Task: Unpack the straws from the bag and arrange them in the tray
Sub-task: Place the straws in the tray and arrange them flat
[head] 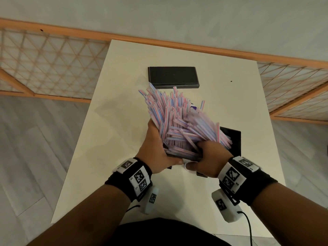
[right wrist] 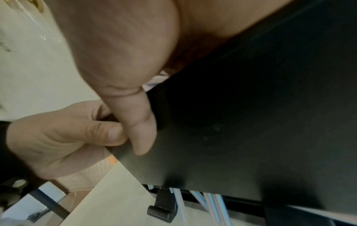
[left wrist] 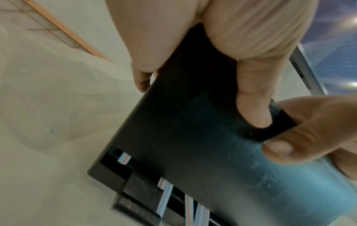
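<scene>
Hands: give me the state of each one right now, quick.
Left hand: closed, its grip on the black tray loaded with straws.
Right hand: closed on the same tray's near end.

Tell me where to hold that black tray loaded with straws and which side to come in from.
Grip the black tray at its near short end, coming from the person's side, one hand on each corner, as the left hand and right hand do now: thumbs on the underside, fingers over the rim. The straws fan out loosely beyond the far end, so that end probably offers no clean hold.
</scene>
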`<state>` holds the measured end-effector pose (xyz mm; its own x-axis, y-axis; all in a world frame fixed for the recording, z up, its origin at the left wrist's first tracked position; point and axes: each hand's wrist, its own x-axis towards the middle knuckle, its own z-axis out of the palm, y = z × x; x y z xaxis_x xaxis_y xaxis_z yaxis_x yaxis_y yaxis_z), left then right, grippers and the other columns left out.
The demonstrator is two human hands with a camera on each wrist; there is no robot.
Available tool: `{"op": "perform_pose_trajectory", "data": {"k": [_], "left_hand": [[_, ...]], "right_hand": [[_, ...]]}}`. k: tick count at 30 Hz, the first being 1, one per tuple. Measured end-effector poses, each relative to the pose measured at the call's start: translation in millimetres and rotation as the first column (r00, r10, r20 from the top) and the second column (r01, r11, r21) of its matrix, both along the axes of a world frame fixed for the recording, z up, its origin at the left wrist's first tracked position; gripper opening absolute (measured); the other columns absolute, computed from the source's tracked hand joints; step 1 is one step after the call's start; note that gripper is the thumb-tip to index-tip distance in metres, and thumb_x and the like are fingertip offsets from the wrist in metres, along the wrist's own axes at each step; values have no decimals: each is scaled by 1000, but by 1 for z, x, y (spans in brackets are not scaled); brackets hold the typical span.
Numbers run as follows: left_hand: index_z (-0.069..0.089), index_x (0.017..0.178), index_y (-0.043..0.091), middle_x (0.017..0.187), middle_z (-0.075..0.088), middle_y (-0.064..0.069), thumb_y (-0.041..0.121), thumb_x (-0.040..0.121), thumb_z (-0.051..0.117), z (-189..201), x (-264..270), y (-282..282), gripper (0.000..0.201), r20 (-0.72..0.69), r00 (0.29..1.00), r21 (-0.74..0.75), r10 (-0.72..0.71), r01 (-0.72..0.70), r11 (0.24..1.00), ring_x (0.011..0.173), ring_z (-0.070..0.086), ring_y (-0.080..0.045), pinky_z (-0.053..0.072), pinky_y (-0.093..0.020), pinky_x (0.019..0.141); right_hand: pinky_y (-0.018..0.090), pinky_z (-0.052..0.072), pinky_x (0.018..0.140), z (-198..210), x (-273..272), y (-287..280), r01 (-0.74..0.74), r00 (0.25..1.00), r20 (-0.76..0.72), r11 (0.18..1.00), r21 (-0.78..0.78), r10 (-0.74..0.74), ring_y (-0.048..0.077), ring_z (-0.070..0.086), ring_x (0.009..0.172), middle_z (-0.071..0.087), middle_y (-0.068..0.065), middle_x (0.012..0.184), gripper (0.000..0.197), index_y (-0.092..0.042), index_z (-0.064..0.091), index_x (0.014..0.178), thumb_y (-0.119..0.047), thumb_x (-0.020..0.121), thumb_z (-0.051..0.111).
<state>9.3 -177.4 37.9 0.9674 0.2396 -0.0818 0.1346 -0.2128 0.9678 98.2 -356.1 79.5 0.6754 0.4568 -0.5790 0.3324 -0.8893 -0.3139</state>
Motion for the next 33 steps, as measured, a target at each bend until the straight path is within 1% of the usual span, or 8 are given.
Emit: {"op": "perform_pose_trajectory", "data": {"k": [3, 7, 11, 16, 20, 22, 24, 33], "left_hand": [[18, 146, 28, 145, 45, 9, 9, 50, 103, 0, 0, -1, 129, -1, 1000, -17, -4, 4, 1000, 127, 47, 18, 41, -4, 101], [19, 150, 26, 149, 45, 4, 12, 49, 103, -3, 0, -1, 133, -17, 1000, -2, 3, -3, 1000, 134, 51, -2, 45, -2, 93], [19, 144, 36, 145, 47, 5, 9, 49, 103, -1, 0, -2, 129, -6, 1000, -23, 15, -15, 1000, 129, 55, -3, 53, -4, 76], [18, 147, 36, 146, 49, 4, 25, 47, 101, -1, -1, -2, 131, -7, 1000, -62, 8, -9, 998, 131, 57, -5, 58, -30, 98], [14, 146, 47, 148, 48, 3, 40, 44, 96, -1, -1, -3, 131, -16, 1000, -72, 9, -10, 997, 135, 56, -10, 53, -41, 108], [12, 145, 53, 149, 48, 1, 43, 45, 96, -2, 0, -3, 131, -24, 1000, -61, 8, -10, 998, 136, 55, -12, 50, -43, 111], [13, 152, 38, 149, 50, -1, 43, 45, 97, -3, 0, -2, 136, -44, 999, -63, 8, -11, 998, 134, 56, -11, 50, -42, 112], [25, 140, 38, 133, 57, -8, 11, 48, 99, -3, -1, -3, 121, -52, 998, -111, 26, -32, 993, 102, 74, -25, 65, -48, 70]], "right_hand": [[33, 60, 69, -2, -2, 6, 9, 995, -104, 999, -38, -13, 17, 67, 69, 68, -2, 81, 53, -20, 62, 95, -54, 59, 81], [34, 55, 82, -1, 5, 14, -19, 984, -176, 1000, -23, 14, 17, 64, 88, 68, -4, 99, 67, -18, 60, 114, -52, 61, 82], [28, 47, 79, 4, 6, 15, -45, 985, -164, 998, 36, 50, 17, 60, 93, 62, -4, 107, 70, -16, 50, 125, -41, 68, 84], [33, 47, 94, 3, 4, 20, -207, 967, -155, 978, -1, 204, 24, 58, 112, 59, 0, 122, 80, -17, 41, 135, -41, 71, 82], [30, 48, 81, 2, 5, 24, -301, 946, -146, 950, -79, 288, 25, 61, 99, 62, -1, 104, 58, -20, 50, 117, -40, 71, 80], [30, 46, 91, 1, 6, 25, -300, 947, -133, 953, -36, 293, 26, 58, 114, 62, 0, 119, 68, -21, 48, 131, -37, 72, 78], [32, 43, 101, 1, 8, 26, -294, 949, -115, 956, 0, 293, 26, 52, 124, 58, 2, 133, 79, -22, 40, 142, -36, 74, 77], [40, 59, 77, 1, 5, 30, -254, 949, -226, 957, -139, 219, 20, 68, 81, 71, -3, 88, 77, -27, 61, 112, -66, 45, 69]]}}
